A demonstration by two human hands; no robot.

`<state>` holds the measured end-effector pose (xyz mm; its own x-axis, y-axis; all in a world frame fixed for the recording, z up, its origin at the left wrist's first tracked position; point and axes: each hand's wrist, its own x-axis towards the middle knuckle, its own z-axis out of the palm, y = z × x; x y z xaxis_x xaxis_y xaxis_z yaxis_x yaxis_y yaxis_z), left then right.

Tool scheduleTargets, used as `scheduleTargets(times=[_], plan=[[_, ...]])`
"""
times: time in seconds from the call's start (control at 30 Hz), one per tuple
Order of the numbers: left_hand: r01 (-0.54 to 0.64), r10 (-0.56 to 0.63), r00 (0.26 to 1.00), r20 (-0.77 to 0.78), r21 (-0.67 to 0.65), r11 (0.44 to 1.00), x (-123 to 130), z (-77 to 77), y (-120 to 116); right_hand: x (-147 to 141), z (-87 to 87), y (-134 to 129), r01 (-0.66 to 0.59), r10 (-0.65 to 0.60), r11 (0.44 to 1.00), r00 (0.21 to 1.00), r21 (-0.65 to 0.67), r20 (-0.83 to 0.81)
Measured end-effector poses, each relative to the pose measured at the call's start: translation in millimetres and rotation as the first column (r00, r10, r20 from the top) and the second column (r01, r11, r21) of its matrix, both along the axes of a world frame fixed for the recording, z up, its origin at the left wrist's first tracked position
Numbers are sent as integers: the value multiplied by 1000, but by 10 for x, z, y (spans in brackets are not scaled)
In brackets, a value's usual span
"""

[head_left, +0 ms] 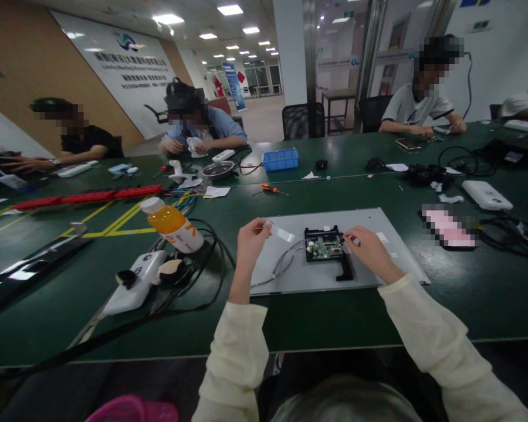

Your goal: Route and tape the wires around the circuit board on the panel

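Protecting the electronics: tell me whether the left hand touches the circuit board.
Apart: the head view shows pale panel between left hand and circuit board.

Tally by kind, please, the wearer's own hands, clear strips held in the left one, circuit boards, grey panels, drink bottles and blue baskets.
Left hand and right hand: 2
Clear strip: 1
Circuit board: 1
Grey panel: 1
Drink bottle: 1
Blue basket: 1
Total: 7

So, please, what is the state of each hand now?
Left hand: closed, holding a strip.
Right hand: at the right side of the board; whether it is closed on something cannot be told.
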<state>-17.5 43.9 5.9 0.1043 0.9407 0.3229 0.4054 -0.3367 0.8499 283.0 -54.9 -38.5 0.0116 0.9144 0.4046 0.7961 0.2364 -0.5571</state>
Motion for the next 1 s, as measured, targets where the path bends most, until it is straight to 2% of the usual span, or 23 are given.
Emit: scheduleTargets(times=[0.1,0.2,0.27,0.37,0.43,0.5,0.57,0.63,0.77,0.87,1.0], plan=[[33,-36,999,-41,-71,997,42,-37,-149,-22,25,-3,-10,11,999,1000,39,-21],[20,-41,976,-213,-99,995,65,-117,-258,-107,80,-51,-32,34,997,999,67,-29],[13,-42,942,-334,-87,996,68,-165,-300,-226,129,-126,-66,67,996,998,65,-20],[-12,-18,892,-452,-63,998,67,-206,-331,-496,197,-292,-180,179,983,983,23,36],[-37,22,872,-490,-20,999,77,-208,-359,-703,221,-401,-303,302,953,948,-10,102],[-70,99,859,-502,77,995,107,-190,-421,-894,218,-477,-383,382,923,909,-27,166],[-103,196,838,-510,205,973,161,-160,-527,-1039,193,-509,-408,406,912,890,-34,209],[-86,238,802,-547,289,953,234,-138,-662,-1127,157,-509,-406,402,913,885,-34,234],[43,145,697,-702,243,969,376,-177,-882,-1177,90,-499,-398,396,916,883,-44,252],[49,103,624,-774,171,984,413,-263,-925,-1174,57,-521,-398,400,915,882,-62,248],[61,61,588,-807,119,991,377,-355,-898,-1179,41,-570,-383,389,921,893,-69,227]])
